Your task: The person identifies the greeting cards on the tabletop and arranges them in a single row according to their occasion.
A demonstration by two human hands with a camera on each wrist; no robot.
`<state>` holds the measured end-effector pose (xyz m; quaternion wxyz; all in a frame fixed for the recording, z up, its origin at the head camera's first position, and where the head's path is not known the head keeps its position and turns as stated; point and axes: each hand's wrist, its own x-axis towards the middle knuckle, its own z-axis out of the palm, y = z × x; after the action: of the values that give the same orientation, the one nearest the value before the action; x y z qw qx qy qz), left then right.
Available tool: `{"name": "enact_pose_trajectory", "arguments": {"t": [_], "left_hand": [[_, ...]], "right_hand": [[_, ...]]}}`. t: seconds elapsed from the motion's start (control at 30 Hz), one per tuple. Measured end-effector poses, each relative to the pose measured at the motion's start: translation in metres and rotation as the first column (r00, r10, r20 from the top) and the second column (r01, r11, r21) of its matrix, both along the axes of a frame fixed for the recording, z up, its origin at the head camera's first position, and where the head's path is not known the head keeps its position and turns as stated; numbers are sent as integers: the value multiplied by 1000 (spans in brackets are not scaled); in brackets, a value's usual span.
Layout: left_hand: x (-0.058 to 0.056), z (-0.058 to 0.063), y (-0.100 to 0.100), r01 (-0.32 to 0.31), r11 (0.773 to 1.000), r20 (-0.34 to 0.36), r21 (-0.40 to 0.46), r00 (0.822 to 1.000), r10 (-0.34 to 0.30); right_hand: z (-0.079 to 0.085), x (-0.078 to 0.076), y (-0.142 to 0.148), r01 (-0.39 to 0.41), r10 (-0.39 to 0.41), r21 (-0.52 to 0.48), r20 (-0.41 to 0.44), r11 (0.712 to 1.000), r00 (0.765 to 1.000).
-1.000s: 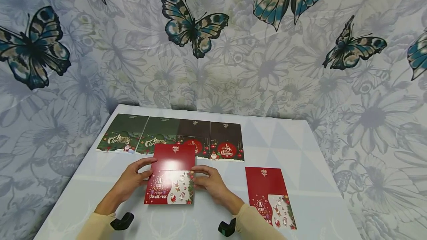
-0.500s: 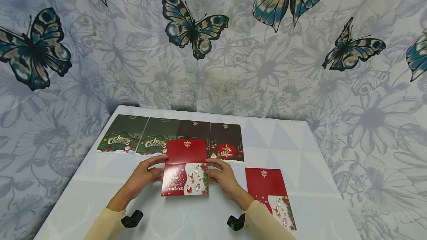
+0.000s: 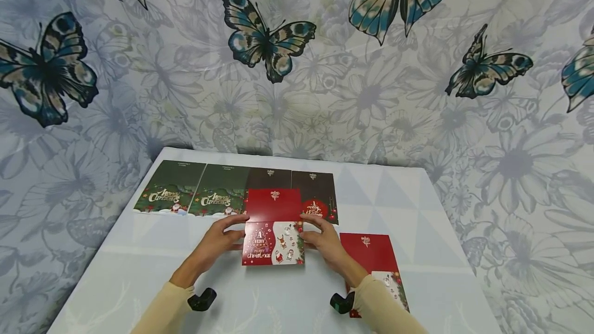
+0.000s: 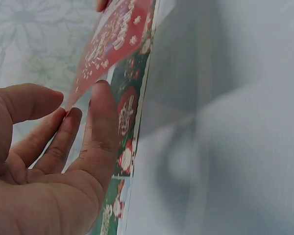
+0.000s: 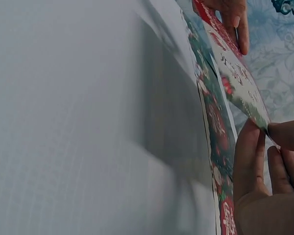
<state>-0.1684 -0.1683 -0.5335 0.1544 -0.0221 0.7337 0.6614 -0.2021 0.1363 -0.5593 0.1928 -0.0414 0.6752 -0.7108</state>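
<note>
An unfolded red Christmas card [image 3: 274, 231] is held raised above the table, its lower half showing white and red print. My left hand [image 3: 217, 244] pinches its left edge between thumb and fingers. At the opposite edge my right hand [image 3: 327, 244] grips it the same way. In the left wrist view the card [image 4: 112, 41] slants up from the fingertips of my left hand [image 4: 63, 152]. The right wrist view has the card [image 5: 242, 83] between thumb and fingers of my right hand [image 5: 269, 166]. Behind, the card partly hides two dark cards.
Two green Christmas cards [image 3: 169, 189] and two dark ones [image 3: 320, 189] lie in a row along the back of the white table [image 3: 380, 200]. Another red card [image 3: 366, 251] lies at the right, partly behind my right forearm. A butterfly-print cloth [image 3: 371, 92] hangs behind.
Both hands have carried the red card to the right and slightly away from me, over the dark cards. The cards lying on the table have stayed put.
</note>
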Motion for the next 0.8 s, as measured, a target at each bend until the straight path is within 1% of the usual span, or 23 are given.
{"name": "enact_pose_trajectory", "arguments": {"t": [0.1, 0.27, 0.47, 0.6, 0.8], "left_hand": [[-3, -1, 9, -9, 1000, 9, 12, 1000, 9], [-9, -2, 23, -21, 999, 39, 35, 999, 20], [-16, 0, 37, -25, 999, 50, 35, 998, 23], [-21, 1, 47, -11, 999, 48, 47, 999, 9], [-23, 2, 59, 42, 995, 28, 96, 999, -45]], "right_hand": [[1, -1, 9, -13, 13, -15, 5, 1000, 1000], [3, -3, 22, -28, 28, -9, 0, 1000, 1000], [2, -5, 35, -34, 34, 34, -13, 999, 999], [3, -7, 43, -5, 6, 50, -15, 999, 1000], [3, -11, 56, 64, -64, 52, -1, 997, 998]]}}
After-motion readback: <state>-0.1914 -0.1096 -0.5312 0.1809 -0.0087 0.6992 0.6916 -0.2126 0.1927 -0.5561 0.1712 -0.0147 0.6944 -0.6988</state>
